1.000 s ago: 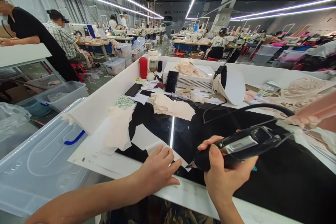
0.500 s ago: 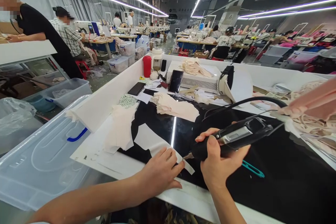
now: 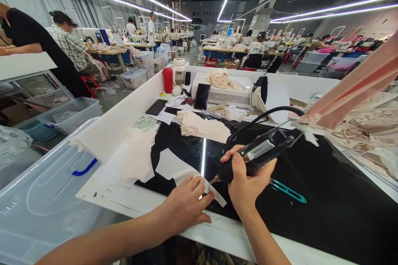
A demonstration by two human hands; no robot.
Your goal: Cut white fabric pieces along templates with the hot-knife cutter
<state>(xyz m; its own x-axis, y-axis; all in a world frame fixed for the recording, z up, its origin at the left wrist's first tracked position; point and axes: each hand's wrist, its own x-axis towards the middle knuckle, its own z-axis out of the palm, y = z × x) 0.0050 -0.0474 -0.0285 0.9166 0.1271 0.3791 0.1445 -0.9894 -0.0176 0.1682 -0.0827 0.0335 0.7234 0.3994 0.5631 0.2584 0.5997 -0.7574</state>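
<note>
A pale fabric piece (image 3: 174, 165) lies on the black glossy board (image 3: 314, 215). My left hand (image 3: 188, 205) rests on its lower right part, fingers bent and apart, pressing it down without gripping. My right hand (image 3: 248, 174) is wrapped round a black handheld tool (image 3: 261, 149) with a silver plate and a cable. The tool's thin metal tip points at the fabric's edge, close to my left fingertips; whether it touches is hard to tell. Beyond lies a stack of pale pieces (image 3: 203, 126), and another stack (image 3: 138, 153) is at the left.
A teal tool (image 3: 289, 191) lies right of my right hand. Two phones, a red bottle (image 3: 168, 80), a jar and a white vented box (image 3: 217, 91) stand at the back. Pink cloth (image 3: 351, 87) hangs at the right. A lidded plastic bin (image 3: 46, 198) is at the left. People sit farther off.
The view has shifted slightly, so most things sit farther left. The tool tip has drawn back a little from my left fingertip, and my left fingers have lifted slightly.
</note>
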